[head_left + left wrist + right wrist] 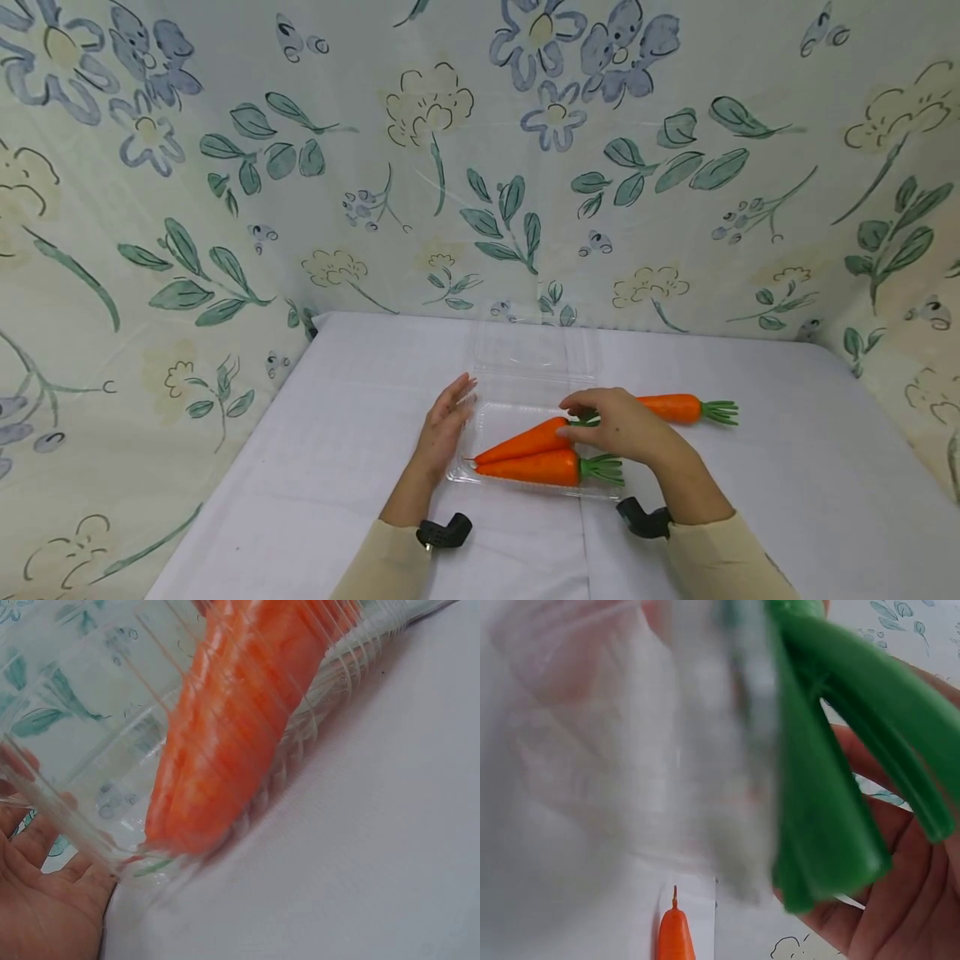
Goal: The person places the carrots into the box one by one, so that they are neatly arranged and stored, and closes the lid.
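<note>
A clear plastic box (491,423) holds two orange carrots with green stalks, side by side. The front carrot (528,469) shows through the ribbed wall in the left wrist view. Behind it lies the rear carrot (525,442); my right hand (630,427) pinches it by its stalk end, partly hiding the stalks. Green stalks (825,817) appear close up in the right wrist view, before the palm. Along the box's left side stands my left hand (441,429), fingers fairly straight and against the wall.
A third carrot (675,408) lies on the white tablecloth (300,492) beyond my right hand, its tip hidden from the head view. The box's clear lid (536,354) is folded back, away from me. A flowered curtain (420,233) hangs behind the table.
</note>
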`<action>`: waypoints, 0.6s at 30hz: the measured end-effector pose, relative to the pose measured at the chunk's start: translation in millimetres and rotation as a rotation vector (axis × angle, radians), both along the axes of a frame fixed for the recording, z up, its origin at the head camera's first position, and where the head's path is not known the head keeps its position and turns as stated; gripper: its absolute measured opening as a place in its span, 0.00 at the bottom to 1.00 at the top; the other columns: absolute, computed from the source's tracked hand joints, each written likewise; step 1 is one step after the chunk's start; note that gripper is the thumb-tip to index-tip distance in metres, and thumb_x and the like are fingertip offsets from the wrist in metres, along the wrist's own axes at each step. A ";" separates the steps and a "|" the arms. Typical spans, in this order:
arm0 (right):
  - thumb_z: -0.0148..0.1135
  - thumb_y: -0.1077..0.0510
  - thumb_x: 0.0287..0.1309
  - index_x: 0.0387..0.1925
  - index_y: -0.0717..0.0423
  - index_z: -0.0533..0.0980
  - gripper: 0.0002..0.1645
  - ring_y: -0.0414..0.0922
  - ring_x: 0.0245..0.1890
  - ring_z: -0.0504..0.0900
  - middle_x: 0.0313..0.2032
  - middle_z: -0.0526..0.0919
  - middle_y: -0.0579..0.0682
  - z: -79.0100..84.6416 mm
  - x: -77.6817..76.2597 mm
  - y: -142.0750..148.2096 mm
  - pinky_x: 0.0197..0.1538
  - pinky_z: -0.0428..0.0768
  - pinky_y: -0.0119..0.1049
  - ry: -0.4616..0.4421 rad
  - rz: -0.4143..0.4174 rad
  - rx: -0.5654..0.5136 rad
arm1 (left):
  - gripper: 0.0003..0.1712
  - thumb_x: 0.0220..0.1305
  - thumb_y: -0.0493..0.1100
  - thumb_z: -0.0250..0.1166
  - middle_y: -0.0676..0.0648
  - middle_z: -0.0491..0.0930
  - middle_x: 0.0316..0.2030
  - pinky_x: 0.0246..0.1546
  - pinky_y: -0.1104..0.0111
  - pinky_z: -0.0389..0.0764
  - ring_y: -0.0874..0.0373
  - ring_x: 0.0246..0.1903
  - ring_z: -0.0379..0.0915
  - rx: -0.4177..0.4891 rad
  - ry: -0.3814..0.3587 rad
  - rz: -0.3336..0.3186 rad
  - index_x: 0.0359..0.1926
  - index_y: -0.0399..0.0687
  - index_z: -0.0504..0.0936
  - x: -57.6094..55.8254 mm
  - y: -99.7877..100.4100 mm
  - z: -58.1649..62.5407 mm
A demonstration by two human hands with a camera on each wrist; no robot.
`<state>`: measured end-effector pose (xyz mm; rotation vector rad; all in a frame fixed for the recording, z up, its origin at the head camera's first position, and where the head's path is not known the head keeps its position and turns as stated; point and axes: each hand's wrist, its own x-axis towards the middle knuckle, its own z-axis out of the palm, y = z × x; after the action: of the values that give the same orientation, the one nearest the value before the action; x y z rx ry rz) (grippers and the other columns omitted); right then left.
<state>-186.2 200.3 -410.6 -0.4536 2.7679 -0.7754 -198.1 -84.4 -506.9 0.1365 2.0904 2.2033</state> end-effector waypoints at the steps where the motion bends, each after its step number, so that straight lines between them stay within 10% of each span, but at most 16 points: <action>1: 0.72 0.39 0.58 0.57 0.50 0.82 0.30 0.46 0.52 0.83 0.51 0.87 0.47 -0.1 -0.1 0.9 0.58 0.84 0.52 0.005 0.003 -0.009 | 0.32 0.75 0.38 0.48 0.48 0.65 0.76 0.78 0.40 0.52 0.43 0.77 0.58 0.002 0.000 0.000 0.79 0.51 0.60 -0.1 0.0 0.0; 18: 0.53 0.29 0.69 0.64 0.53 0.77 0.39 0.64 0.66 0.71 0.65 0.78 0.61 -3.2 -13.6 76.8 0.62 0.75 0.69 0.126 -0.284 -0.023 | 0.33 0.75 0.38 0.48 0.47 0.65 0.76 0.78 0.40 0.52 0.43 0.77 0.57 0.001 0.003 -0.001 0.79 0.50 0.59 -0.9 -0.6 -2.0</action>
<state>-199.8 277.1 -413.8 -0.1156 2.9851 -0.8673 -199.0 -84.9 -508.9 0.1411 2.0894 2.2050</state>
